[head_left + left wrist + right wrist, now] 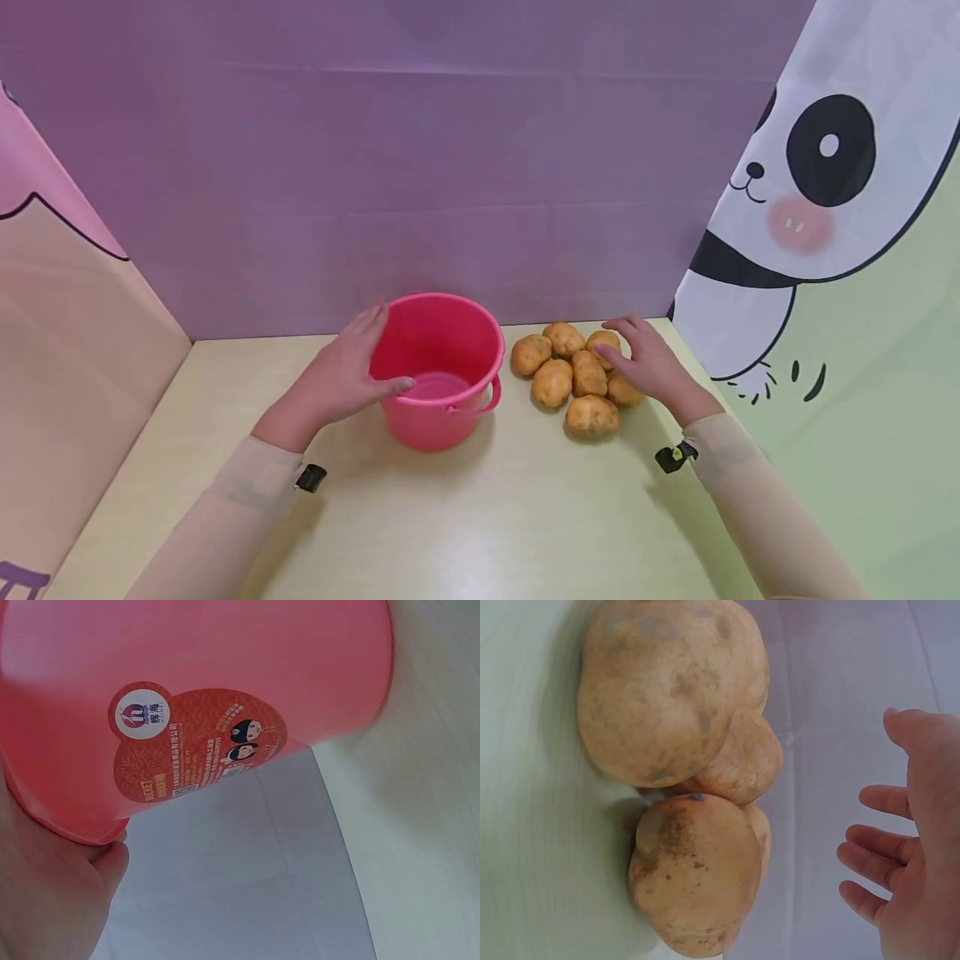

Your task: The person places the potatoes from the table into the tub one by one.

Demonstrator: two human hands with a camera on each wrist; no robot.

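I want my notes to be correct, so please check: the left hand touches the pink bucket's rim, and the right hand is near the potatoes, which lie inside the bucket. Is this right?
Not quite: the potatoes lie on the table to the right of the pink bucket, not inside it, as the head view shows. The rest stands.

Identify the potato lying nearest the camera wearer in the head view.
The potato at the cluster's front: it sits lower in that view than the other six.
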